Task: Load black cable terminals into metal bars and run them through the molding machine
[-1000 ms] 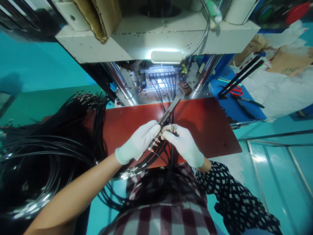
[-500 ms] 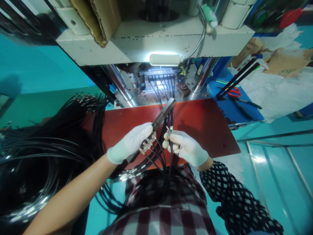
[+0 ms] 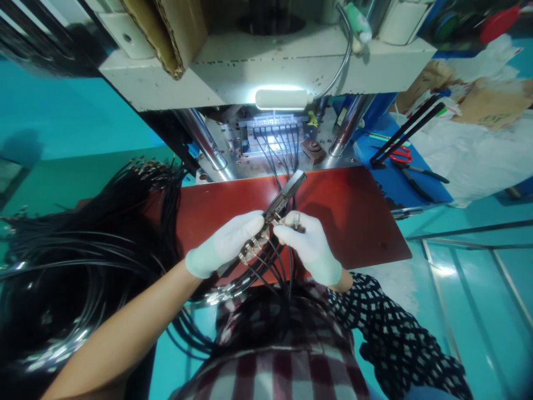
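My gloved left hand (image 3: 233,239) is closed around a long metal fixture bar (image 3: 287,191), held at a slant above the red board. Along the bar's near side sit several small metal connectors (image 3: 250,247) with black cables (image 3: 266,269) running down toward my lap. My gloved right hand (image 3: 306,239) pinches a cable connector (image 3: 275,221) against the bar's edge, just right of the left fingers. A second cable end (image 3: 297,220) shows by the right hand's knuckles. How far the connector is seated cannot be seen.
Ahead stands a press with a lit lamp (image 3: 281,100) over a mold (image 3: 272,136) holding several cables. Bundled black cables (image 3: 95,239) lie at left. The red board (image 3: 345,216) spans the front. Pliers (image 3: 416,180) and red-handled scissors (image 3: 400,154) rest on a blue surface at right.
My right hand has moved left and slightly up, bringing the connector from beside the bar to its edge. The bar has shifted slightly right in my left hand's grip.
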